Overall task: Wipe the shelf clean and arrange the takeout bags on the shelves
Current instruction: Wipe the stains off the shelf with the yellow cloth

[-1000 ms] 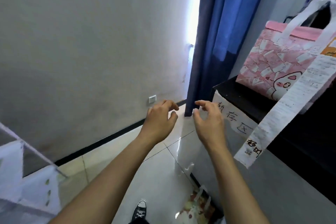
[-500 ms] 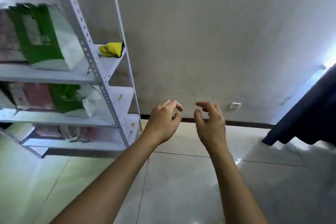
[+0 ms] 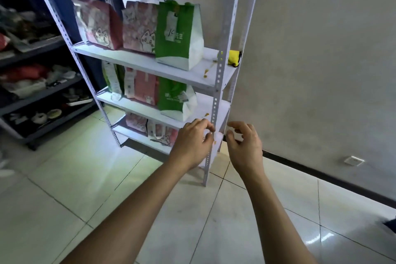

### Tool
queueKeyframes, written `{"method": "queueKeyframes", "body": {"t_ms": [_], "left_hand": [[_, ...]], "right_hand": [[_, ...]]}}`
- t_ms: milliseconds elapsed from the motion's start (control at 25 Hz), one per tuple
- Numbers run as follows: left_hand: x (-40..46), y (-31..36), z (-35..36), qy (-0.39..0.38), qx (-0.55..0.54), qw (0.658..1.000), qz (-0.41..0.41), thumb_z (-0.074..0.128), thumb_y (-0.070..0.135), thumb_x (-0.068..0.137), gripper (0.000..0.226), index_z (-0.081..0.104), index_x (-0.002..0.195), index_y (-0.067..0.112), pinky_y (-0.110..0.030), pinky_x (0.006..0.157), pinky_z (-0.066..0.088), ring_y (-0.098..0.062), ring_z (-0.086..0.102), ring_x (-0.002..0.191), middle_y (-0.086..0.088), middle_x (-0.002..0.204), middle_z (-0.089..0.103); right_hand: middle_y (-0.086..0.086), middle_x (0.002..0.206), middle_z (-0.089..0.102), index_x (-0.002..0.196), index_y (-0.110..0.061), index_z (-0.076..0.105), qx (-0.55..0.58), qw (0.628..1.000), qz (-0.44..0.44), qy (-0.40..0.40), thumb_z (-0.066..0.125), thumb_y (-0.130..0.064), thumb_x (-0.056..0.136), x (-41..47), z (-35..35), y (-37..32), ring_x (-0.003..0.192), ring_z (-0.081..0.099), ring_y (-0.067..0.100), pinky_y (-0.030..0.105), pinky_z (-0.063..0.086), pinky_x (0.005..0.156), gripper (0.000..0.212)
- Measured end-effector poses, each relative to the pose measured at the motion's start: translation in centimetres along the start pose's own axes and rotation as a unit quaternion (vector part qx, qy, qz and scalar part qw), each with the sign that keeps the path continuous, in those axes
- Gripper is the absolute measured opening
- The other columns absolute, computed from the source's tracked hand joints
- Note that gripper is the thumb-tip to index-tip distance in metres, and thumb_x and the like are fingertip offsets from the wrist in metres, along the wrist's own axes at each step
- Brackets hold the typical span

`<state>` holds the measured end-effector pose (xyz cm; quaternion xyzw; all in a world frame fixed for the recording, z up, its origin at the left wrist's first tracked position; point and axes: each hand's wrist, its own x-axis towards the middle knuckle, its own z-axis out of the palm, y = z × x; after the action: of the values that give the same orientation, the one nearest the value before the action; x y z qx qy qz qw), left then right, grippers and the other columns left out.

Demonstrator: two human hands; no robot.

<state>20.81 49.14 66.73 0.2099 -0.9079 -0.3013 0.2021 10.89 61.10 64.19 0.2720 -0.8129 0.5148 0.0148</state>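
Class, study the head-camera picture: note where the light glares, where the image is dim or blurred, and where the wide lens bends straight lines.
Head view: glare streaks the glossy floor tiles left of the left hand; the dark rack at far left is dim and smeared; the white shelf's front post leans and bows from wide-angle distortion; the yellow cloth behind it stays fairly sharp.

Both bare forearms stretched forward and upward, side by side. Left hand (image 3: 192, 146) seen from the back, fingers curled loosely inward, thumb close to the index fingertip, nothing in the grip. Right hand (image 3: 245, 146) near it but apart, likewise half curled and empty, palm turned toward the left.
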Motion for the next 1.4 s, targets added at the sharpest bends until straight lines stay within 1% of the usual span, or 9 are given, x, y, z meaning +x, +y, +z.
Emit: {"method": "queueKeyframes", "body": {"t_ms": [80,240,560,680,840,960,1080,1280,1400], "left_hand": [[-1.5,-2.7,-2.9,0.012,-0.002,1.0,-0.007,0.053,0.021,0.097,0.013,0.06,0.107,0.024,-0.036,0.089,0.05,-0.017,0.054,0.107,0.004,0.115,0.063],[-4.3,-8.2,-8.4,0.029,-0.015,0.999,-0.023,0.056,0.022,0.098,0.014,0.058,0.112,0.022,-0.042,0.091,0.053,-0.019,0.058,0.108,0.001,0.116,0.064],[-6.6,-16.2,-17.2,0.093,-0.034,0.994,-0.056,0.058,0.024,0.097,0.024,0.06,0.121,0.023,-0.031,0.088,0.055,-0.017,0.062,0.109,0.003,0.122,0.067],[-6.0,-19.0,-18.8,0.106,-0.031,0.991,-0.076,0.057,0.024,0.097,0.026,0.06,0.123,0.024,-0.027,0.086,0.054,-0.017,0.061,0.112,0.003,0.125,0.066],[-4.0,-23.6,-20.9,0.13,-0.036,0.986,-0.1,0.057,0.024,0.097,0.024,0.061,0.121,0.025,-0.027,0.084,0.055,-0.013,0.062,0.107,0.004,0.124,0.067],[-1.3,-27.2,-23.2,0.144,-0.018,0.981,-0.126,0.057,0.022,0.097,0.023,0.061,0.12,0.025,-0.014,0.079,0.043,-0.009,0.055,0.106,0.005,0.124,0.065],[2.4,-30.4,-25.9,0.153,0.005,0.977,-0.15,0.056,0.023,0.097,0.023,0.061,0.119,0.027,-0.009,0.073,0.034,-0.011,0.053,0.109,0.007,0.124,0.065],[8.1,-35.0,-28.7,0.157,0.026,0.976,-0.148,0.053,0.02,0.096,0.024,0.06,0.118,0.028,-0.022,0.088,0.036,-0.015,0.05,0.114,0.008,0.124,0.063],[10.1,-37.6,-29.5,0.155,0.027,0.976,-0.149,0.053,0.02,0.096,0.023,0.06,0.117,0.027,-0.022,0.087,0.036,-0.013,0.05,0.113,0.008,0.123,0.063]], "right_hand": [[-0.007,0.113,0.06,0.114,-0.025,0.07,0.002,1.0,-0.007,-0.012,0.06,-0.021,0.095,-1.4,3.2,-2.4,0.106,0.061,0.016,0.04,0.054,0.093,0.021],[-0.009,0.116,0.06,0.115,-0.03,0.068,-0.007,0.999,-0.026,-0.033,0.059,-0.026,0.095,-3.9,9.8,-6.8,0.11,0.06,0.014,0.036,0.051,0.094,0.022],[-0.009,0.117,0.061,0.127,-0.037,0.055,-0.013,0.993,-0.071,-0.091,0.06,-0.03,0.094,-5.8,20.1,-14.6,0.106,0.058,0.01,0.03,0.047,0.087,0.034],[-0.007,0.117,0.061,0.128,-0.036,0.055,-0.017,0.991,-0.077,-0.112,0.061,-0.029,0.095,-5.0,23.0,-16.0,0.106,0.058,0.011,0.032,0.05,0.087,0.033],[-0.009,0.12,0.06,0.127,-0.034,0.057,0.002,0.987,-0.084,-0.139,0.062,-0.025,0.096,-2.8,28.3,-17.4,0.109,0.058,0.011,0.033,0.053,0.09,0.033],[-0.01,0.123,0.061,0.128,-0.036,0.054,0.026,0.984,-0.074,-0.159,0.062,-0.026,0.096,0.0,33.3,-19.0,0.108,0.057,0.008,0.038,0.054,0.092,0.035],[-0.012,0.122,0.06,0.13,-0.036,0.051,0.057,0.981,-0.08,-0.164,0.062,-0.026,0.095,3.4,38.0,-20.9,0.107,0.057,0.005,0.031,0.051,0.089,0.038],[-0.018,0.114,0.055,0.124,-0.034,0.057,0.067,0.979,-0.095,-0.168,0.063,-0.026,0.095,9.5,44.2,-22.3,0.107,0.057,0.003,0.021,0.043,0.088,0.03],[-0.019,0.115,0.054,0.123,-0.033,0.059,0.06,0.98,-0.084,-0.168,0.062,-0.026,0.096,11.7,47.0,-22.6,0.106,0.056,0.003,0.018,0.041,0.086,0.027]]}}
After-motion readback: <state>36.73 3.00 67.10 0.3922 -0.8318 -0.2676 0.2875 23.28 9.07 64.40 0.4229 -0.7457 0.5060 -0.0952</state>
